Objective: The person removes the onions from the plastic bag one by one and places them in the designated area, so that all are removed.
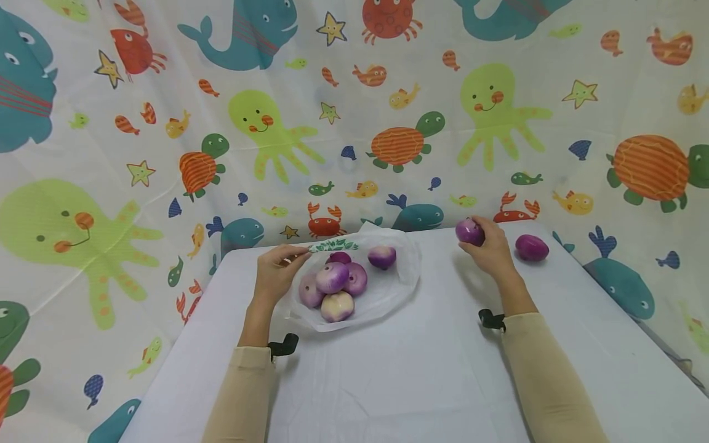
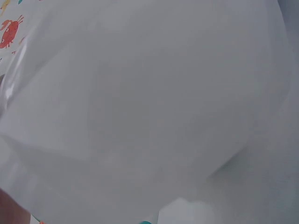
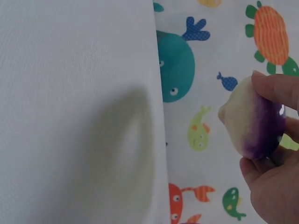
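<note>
Pinching the rim of the white plastic bag (image 1: 382, 295), your left hand (image 1: 275, 271) has its fingers curled on the printed edge at the bag's near-left side and holds it against the table (image 1: 388, 381). The left wrist view is filled by that translucent bag film (image 2: 149, 112), so nothing more of the grasp shows there. Inside the bag you have a cluster of purple-and-white turnips (image 1: 335, 283) lying together, with one more turnip (image 1: 382, 256) a little apart toward the bag's back right.

Moving right, your right hand (image 1: 490, 252) is raised just above the table, well apart from the bag, with its fingers wrapped round a single purple turnip (image 1: 469, 232). The right wrist view shows that turnip (image 3: 254, 121) pinched between fingertips (image 3: 278, 88) and the base of the hand, its pale side turned outward and its purple side toward the palm.

Just beside your right hand, farther right, a loose purple turnip (image 1: 532, 247) rests on the table near the back edge, touching nothing.
</note>
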A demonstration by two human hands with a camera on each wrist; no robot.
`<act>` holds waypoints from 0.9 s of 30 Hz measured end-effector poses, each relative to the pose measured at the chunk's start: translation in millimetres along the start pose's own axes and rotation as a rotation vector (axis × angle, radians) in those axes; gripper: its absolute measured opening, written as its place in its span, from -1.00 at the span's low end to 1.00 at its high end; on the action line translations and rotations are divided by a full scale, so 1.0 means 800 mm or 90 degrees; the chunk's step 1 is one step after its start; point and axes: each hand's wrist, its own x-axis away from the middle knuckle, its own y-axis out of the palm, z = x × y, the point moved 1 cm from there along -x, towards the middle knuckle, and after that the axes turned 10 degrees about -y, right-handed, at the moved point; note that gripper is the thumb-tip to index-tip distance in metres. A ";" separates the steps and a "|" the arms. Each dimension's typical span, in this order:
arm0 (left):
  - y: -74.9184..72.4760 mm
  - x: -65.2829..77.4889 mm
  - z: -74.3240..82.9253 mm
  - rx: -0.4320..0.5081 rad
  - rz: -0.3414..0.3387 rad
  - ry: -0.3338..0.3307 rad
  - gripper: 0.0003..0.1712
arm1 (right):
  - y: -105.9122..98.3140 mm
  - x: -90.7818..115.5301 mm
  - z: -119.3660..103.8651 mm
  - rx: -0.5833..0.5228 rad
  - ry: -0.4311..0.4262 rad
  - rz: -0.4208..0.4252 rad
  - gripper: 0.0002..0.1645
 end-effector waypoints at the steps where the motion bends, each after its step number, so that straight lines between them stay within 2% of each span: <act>1: 0.000 0.000 0.000 0.000 0.000 -0.001 -0.84 | -0.001 0.000 0.001 0.000 0.003 0.002 -0.10; 8: -0.001 0.000 0.000 -0.003 -0.001 -0.004 -0.84 | -0.011 0.004 0.015 -0.008 0.058 0.015 -0.06; 21: -0.002 0.000 -0.001 -0.005 -0.003 -0.008 -0.83 | -0.027 0.013 0.039 0.031 0.132 -0.024 0.00; 27: -0.002 0.001 0.000 0.001 -0.004 -0.008 -0.83 | -0.030 0.014 0.046 0.040 0.125 -0.032 -0.02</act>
